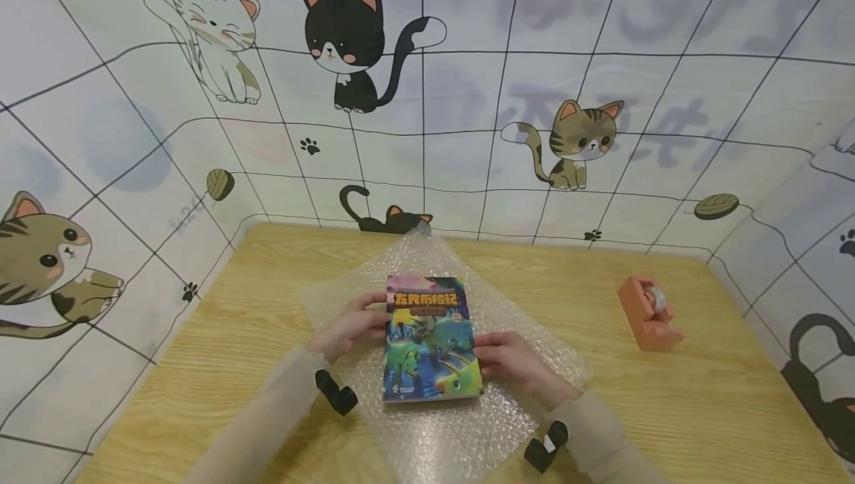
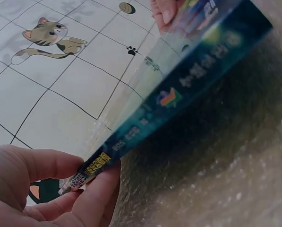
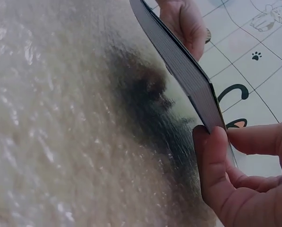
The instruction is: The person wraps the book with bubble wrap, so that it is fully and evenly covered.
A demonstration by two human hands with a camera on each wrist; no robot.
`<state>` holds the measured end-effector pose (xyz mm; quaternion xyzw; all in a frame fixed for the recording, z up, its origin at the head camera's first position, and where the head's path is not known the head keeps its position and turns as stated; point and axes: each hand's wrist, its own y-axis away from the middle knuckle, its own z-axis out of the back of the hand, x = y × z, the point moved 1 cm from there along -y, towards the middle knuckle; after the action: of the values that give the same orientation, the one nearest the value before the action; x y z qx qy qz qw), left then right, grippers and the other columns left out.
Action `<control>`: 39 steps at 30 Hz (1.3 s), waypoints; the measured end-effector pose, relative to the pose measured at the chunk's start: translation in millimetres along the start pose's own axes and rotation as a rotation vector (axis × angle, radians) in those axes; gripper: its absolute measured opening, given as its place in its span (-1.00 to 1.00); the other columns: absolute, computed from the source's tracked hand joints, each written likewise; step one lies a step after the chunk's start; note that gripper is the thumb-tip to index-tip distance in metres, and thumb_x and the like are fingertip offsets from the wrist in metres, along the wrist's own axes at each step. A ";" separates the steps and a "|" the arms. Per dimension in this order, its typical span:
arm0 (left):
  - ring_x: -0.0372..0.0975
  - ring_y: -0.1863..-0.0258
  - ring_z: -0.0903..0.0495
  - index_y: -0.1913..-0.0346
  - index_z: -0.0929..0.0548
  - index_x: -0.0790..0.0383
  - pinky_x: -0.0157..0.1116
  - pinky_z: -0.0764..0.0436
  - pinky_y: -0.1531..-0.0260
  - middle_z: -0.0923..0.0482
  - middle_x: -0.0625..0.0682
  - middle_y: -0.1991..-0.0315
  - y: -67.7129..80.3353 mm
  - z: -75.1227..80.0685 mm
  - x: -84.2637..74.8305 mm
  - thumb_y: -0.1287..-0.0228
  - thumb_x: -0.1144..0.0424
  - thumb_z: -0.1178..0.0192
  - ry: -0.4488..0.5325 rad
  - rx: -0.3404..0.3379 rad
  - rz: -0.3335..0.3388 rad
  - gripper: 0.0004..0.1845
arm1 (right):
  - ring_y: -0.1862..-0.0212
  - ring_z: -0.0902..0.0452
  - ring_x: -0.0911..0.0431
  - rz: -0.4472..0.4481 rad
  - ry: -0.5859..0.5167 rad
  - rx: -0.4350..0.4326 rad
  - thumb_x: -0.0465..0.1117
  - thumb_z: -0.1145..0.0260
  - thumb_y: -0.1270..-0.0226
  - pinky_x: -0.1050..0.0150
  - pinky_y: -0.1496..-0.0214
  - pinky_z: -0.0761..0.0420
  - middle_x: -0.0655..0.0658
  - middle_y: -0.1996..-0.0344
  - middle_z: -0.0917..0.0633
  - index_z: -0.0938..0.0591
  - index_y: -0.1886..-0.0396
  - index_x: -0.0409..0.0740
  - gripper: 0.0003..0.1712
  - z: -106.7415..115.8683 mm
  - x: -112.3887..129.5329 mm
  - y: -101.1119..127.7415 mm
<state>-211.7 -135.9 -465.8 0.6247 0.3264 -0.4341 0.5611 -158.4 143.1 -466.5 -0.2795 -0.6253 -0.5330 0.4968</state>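
Note:
A paperback book (image 1: 430, 343) with a colourful dinosaur cover faces up over a sheet of bubble wrap (image 1: 427, 443), laid cornerwise on the table. At its left side, my left hand (image 1: 350, 324) pinches the spine edge between thumb and fingers, close to the title end. My right hand (image 1: 514, 365) grips the opposite, page-side edge with thumb above and fingers below. The left wrist view shows the dark blue spine (image 2: 169, 97) held above the wrap. In the right wrist view the page edges (image 3: 183, 66) stand over a dark reflection on the film.
An orange tape dispenser (image 1: 648, 317) with a roll of clear tape stands on the wooden table (image 1: 701, 410) at the right. A cat-patterned, gridded backdrop (image 1: 461, 90) encloses the back and sides.

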 end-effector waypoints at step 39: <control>-0.16 0.37 -0.48 -0.11 -0.47 0.49 -0.35 -0.53 0.45 -0.45 0.22 0.12 4.8 5.3 9.6 0.14 0.37 -0.48 -0.670 0.016 -0.435 -0.33 | 0.51 -0.61 0.09 0.153 0.398 -0.247 -0.46 -0.29 -0.10 0.33 0.47 -0.57 -0.17 0.52 -0.69 -0.65 0.29 -0.47 -0.84 -19.2 4.0 -1.6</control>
<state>-204.4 -142.6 -472.5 0.3692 0.2468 -0.7248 0.5267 -155.0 123.8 -464.6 -0.2740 -0.4223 -0.6109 0.6111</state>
